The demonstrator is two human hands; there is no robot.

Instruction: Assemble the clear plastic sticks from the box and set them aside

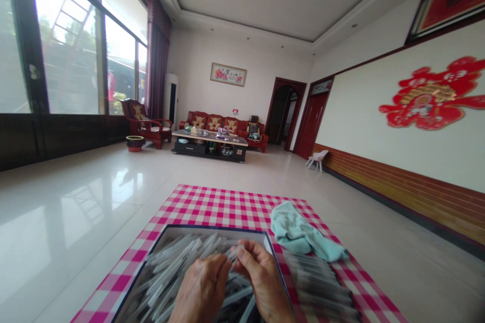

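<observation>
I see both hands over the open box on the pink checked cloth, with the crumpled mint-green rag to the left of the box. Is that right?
Not quite: the head view shows the mint-green rag to the right of the box. The left hand and right hand are over the box on the checked cloth.

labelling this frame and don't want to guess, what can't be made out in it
All in the head view:
Clear piece at the left hand and right hand: fingers cover most of it, so its full shape is hidden.
Box: near side cut off by the bottom edge.
Row of pieces beside it: blurred, not countable.
Cloth: hides whatever lies beneath.
Framed flower picture: lettering too small to read.
</observation>
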